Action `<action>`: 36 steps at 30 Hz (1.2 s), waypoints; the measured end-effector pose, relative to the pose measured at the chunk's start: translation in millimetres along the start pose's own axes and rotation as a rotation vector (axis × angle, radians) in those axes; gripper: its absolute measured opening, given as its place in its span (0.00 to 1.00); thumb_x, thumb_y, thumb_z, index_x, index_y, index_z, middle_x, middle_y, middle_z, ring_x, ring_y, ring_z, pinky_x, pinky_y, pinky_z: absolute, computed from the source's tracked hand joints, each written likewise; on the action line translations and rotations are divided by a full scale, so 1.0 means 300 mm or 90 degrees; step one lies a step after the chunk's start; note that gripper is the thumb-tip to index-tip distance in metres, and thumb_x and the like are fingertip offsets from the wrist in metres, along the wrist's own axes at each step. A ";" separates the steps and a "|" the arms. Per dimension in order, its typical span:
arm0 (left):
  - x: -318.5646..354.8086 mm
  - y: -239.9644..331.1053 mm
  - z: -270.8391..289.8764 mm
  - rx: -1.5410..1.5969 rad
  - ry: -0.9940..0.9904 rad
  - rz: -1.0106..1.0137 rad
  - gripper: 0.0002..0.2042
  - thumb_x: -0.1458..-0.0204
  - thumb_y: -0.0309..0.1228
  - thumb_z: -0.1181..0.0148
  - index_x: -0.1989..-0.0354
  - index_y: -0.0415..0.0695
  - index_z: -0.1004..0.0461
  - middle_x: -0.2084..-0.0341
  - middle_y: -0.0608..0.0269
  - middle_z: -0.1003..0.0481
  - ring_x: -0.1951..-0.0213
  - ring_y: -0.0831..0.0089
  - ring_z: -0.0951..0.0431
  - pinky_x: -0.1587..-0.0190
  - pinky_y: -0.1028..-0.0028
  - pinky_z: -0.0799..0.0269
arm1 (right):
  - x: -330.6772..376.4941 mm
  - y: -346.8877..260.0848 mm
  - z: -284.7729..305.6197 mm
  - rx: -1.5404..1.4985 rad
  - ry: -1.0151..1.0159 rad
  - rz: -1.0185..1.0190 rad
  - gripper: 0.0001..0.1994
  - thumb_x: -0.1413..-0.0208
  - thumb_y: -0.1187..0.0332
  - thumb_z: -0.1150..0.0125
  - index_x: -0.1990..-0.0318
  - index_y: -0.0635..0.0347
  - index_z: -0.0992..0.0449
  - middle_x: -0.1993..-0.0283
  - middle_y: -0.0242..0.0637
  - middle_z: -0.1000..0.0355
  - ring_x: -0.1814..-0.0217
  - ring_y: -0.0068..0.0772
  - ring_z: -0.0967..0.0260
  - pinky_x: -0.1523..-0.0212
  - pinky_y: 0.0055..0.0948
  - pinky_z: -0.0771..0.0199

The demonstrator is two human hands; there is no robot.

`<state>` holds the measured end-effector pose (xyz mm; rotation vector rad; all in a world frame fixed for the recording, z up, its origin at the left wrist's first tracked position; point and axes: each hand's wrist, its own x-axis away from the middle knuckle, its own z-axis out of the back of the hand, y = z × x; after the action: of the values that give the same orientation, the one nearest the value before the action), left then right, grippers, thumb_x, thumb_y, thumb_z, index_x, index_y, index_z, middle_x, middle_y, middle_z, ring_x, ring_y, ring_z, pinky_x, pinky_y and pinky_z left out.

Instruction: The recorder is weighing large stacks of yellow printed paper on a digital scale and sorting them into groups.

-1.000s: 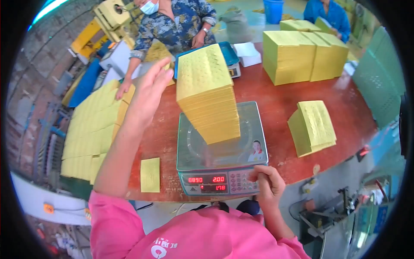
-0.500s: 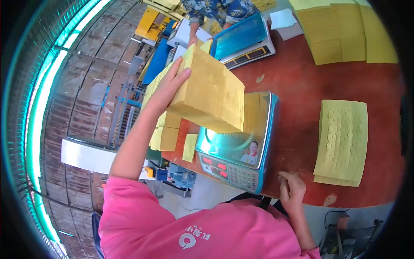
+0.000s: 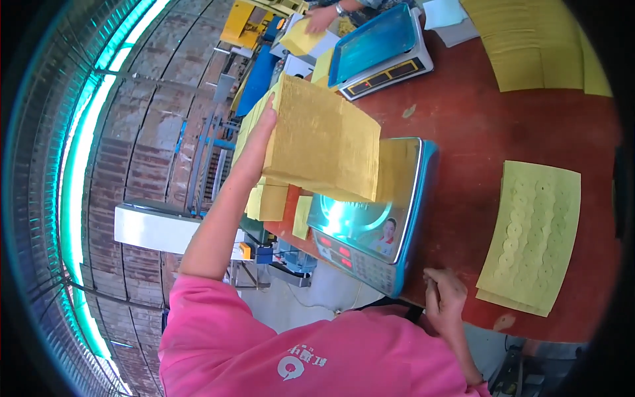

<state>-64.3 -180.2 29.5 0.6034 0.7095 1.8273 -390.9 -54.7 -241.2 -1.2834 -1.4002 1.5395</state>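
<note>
A tall stack of yellow paper [image 3: 324, 142] stands over the steel pan of a digital scale [image 3: 410, 218] and hides part of it. My left hand [image 3: 259, 135] grips the stack's left side; the thumb lies along the edge and the other fingers are hidden. Below the pan, red digits glow on the scale's display beside a keypad. At the table's near edge, right of the scale, my right hand [image 3: 446, 298] rests with its fingers curled in, and nothing shows in it. Farther right lies a thin pile of yellow sheets [image 3: 532, 231] with round coin-like cuts.
A second scale with a blue tray [image 3: 370, 46] stands at the back of the red table [image 3: 456, 126]. Beyond it, a co-worker's hand [image 3: 321, 18] is on a yellow block [image 3: 301, 38]. Large yellow stacks [image 3: 529, 40] occupy the far right. Machinery stands left.
The stack has turned slightly and my left hand has slid farther behind its left side. The co-worker's hand has come onto a yellow block. My right hand stays by the scale.
</note>
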 end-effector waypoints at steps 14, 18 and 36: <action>-0.032 0.006 0.021 -0.082 0.017 -0.158 0.33 0.35 0.46 0.56 0.29 0.37 0.54 0.28 0.56 0.52 0.28 0.65 0.55 0.29 0.66 0.59 | 0.014 -0.038 -0.038 0.185 0.016 0.018 0.10 0.52 0.83 0.45 0.61 0.64 0.24 0.69 0.47 0.27 0.67 0.47 0.26 0.65 0.35 0.27; 0.053 0.039 0.141 0.176 0.078 -0.221 0.35 0.39 0.51 0.49 0.28 0.47 0.50 0.29 0.63 0.50 0.28 0.62 0.55 0.33 0.48 0.59 | 0.050 -0.019 -0.058 0.193 0.053 -0.029 0.09 0.47 0.83 0.46 0.59 0.65 0.24 0.68 0.42 0.25 0.67 0.35 0.26 0.64 0.30 0.27; 0.049 -0.578 0.532 0.371 -0.006 -0.070 0.35 0.47 0.55 0.43 0.35 0.49 0.42 0.39 0.59 0.37 0.37 0.63 0.41 0.40 0.46 0.39 | -0.294 -0.307 -0.336 0.230 0.181 0.032 0.10 0.38 0.76 0.52 0.58 0.69 0.24 0.65 0.35 0.25 0.63 0.22 0.30 0.63 0.22 0.30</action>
<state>152.1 -86.4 18.7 0.9252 1.2586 1.5069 -281.9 -89.5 -125.5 -1.2574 -0.8725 1.4907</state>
